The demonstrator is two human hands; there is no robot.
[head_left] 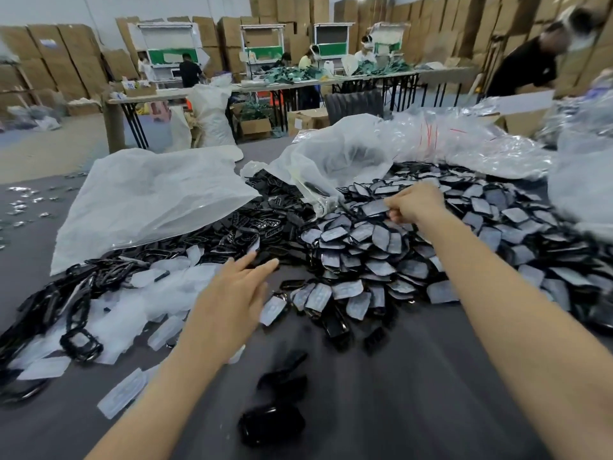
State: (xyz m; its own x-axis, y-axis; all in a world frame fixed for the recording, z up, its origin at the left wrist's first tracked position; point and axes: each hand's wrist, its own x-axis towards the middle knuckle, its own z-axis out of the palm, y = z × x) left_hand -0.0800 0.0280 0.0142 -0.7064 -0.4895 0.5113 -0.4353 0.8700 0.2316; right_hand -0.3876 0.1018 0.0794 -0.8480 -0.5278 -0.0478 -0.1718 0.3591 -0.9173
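Grey table [414,376]; black parts [381,260] in heaps; white bags [149,197]; loose films [122,396]

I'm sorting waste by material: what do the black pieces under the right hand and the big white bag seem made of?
Black pieces: probably hard plastic, glossy where bare, most faced with matt pale film. White bag: seemingly thin translucent plastic sheet, creased, slightly shiny.

This is a warehouse packing floor: stacked cardboard boxes [49,58] line the walls, workers [189,72] sit at long trestle tables [252,86], and bulk black parts [381,254] heap on the surface [414,376].
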